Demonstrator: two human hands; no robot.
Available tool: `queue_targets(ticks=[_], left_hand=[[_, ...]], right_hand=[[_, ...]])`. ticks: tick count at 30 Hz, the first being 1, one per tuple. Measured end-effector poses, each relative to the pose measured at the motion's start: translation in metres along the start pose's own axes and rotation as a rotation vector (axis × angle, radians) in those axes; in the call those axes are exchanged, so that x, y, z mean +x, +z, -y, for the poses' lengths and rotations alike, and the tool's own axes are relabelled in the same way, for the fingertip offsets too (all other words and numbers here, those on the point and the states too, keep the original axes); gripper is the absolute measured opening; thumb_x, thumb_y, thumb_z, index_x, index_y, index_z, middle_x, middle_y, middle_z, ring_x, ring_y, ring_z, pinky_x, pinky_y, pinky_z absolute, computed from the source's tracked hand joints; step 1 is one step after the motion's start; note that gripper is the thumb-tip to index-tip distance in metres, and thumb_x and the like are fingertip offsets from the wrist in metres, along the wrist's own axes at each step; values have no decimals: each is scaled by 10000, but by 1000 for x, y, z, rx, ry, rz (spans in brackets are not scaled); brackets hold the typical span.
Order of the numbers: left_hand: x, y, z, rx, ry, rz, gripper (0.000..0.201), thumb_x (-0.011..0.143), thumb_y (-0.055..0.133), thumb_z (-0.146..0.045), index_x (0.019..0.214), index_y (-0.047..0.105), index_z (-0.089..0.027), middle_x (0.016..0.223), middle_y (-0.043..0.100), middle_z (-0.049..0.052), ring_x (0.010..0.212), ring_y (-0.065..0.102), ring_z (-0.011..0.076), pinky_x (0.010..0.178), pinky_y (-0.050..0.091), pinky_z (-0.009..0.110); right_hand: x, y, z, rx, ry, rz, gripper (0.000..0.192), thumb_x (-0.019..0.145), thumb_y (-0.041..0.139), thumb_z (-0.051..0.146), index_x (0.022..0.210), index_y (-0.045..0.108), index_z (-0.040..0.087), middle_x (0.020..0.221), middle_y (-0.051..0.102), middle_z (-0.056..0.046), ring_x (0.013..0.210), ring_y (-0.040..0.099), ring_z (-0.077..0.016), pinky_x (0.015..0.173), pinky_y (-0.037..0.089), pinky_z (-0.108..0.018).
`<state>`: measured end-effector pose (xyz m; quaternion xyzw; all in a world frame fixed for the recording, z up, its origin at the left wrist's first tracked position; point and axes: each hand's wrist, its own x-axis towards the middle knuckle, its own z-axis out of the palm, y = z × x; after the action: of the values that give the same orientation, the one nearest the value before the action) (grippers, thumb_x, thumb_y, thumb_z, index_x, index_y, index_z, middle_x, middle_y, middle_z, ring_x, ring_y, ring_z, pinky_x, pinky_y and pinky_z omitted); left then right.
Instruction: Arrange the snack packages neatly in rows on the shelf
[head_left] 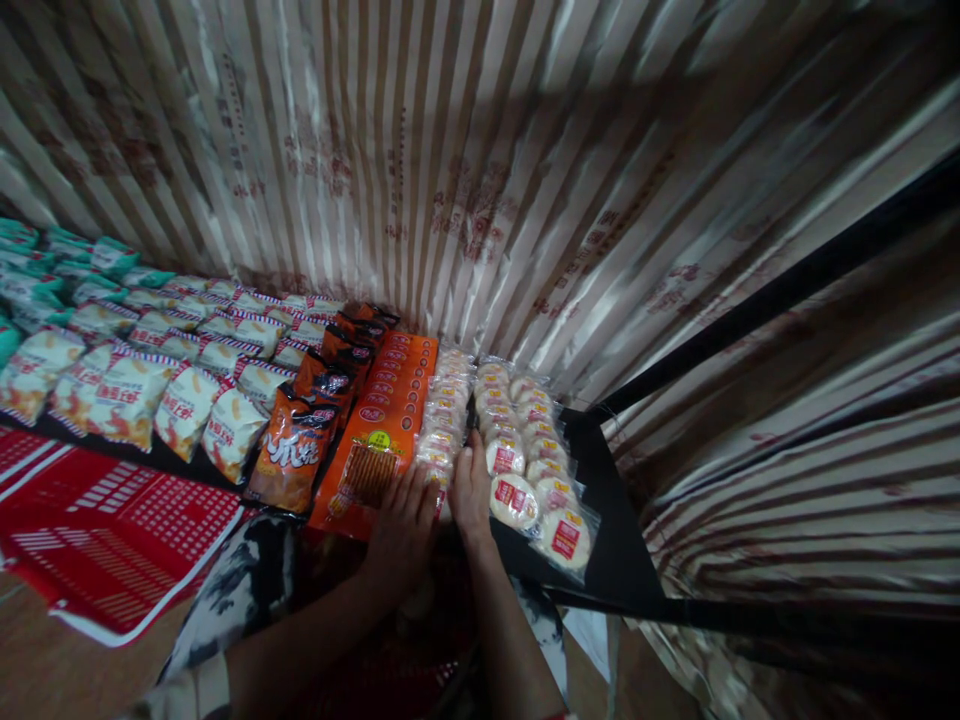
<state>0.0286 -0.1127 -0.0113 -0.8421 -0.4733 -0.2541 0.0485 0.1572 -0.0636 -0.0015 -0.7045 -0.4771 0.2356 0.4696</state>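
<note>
Left row of round packets: center of the frame [446, 412], its near end between the two hands.
Left hand [405, 515]: fingers laid out long and flat over the row's near end, beside the orange packet [379, 425]; nothing visibly clasped.
Right hand [471, 488]: on edge along the row's right flank; whether it grips, I cannot tell.
Nearer hand: neither, both are at the row.
Row from hands: stretches toward the upper part of the frame.
Long axis: near-vertical in the frame, top leaning slightly right.
Far end: points at the striped curtain [480, 200].
</note>
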Motion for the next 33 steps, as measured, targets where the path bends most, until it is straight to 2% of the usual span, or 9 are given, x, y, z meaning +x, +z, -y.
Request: queue_targets(ticks=[6, 12, 17, 22, 26, 30, 33], left_hand=[[0, 1, 0, 16, -5, 21, 434, 927, 401, -344, 1284, 503, -119, 1374, 491, 167, 1309, 413, 278, 1041, 374, 442], [1, 0, 0, 2, -11, -13, 454, 932, 390, -356, 1298, 484, -104, 1375, 486, 174, 1320, 393, 281, 1047, 360, 441], [3, -1, 0, 1, 5, -4, 457, 931, 393, -378, 1283, 495, -105, 1362, 498, 176, 1301, 414, 278, 1039, 369, 439], [3, -8, -1, -13, 4, -46, 456, 934, 374, -375, 1280, 494, -103, 1374, 475, 189, 1316, 395, 290, 1029, 388, 458], [3, -5, 1, 5, 16, -77, 425, 943, 358, -342, 1255, 513, -98, 1355, 494, 194, 1302, 415, 291, 1022, 401, 458], [4, 1, 3, 33, 35, -72, 413, 939, 382, -337, 1237, 530, -92, 1313, 533, 193, 1254, 470, 302, 1004, 415, 463], [3, -3, 4, 30, 31, -68, 433, 929, 406, -359, 1248, 525, -92, 1331, 515, 198, 1262, 460, 307, 1001, 419, 457]], right_hand=[[1, 3, 2, 10, 43, 51, 748, 906, 191, 582, 1430, 310, 62, 1487, 324, -174, 1387, 279, -244, 1138, 215, -438], [-3, 1, 3, -5, 13, -17, 698, 922, 186, 551, 1409, 352, 80, 1473, 354, -166, 1376, 300, -239, 1140, 212, -440], [-3, -1, 3, -46, 22, 45, 708, 914, 210, 555, 1408, 352, 68, 1450, 384, -185, 1356, 337, -251, 1124, 249, -449], [-7, -6, 4, -71, -67, -22, 667, 924, 239, 516, 1411, 345, 72, 1475, 346, -176, 1374, 302, -244, 1138, 223, -462], [-11, -6, 3, -84, -87, 2, 669, 921, 246, 517, 1406, 352, 68, 1472, 350, -175, 1373, 300, -245, 1141, 217, -465], [-13, -6, 4, -44, -45, 65, 711, 912, 246, 545, 1407, 340, 44, 1461, 361, -193, 1361, 323, -248, 1136, 230, -461], [-19, -10, 7, 26, -36, 39, 686, 918, 243, 546, 1405, 351, 75, 1469, 358, -168, 1369, 311, -228, 1146, 214, -449]])
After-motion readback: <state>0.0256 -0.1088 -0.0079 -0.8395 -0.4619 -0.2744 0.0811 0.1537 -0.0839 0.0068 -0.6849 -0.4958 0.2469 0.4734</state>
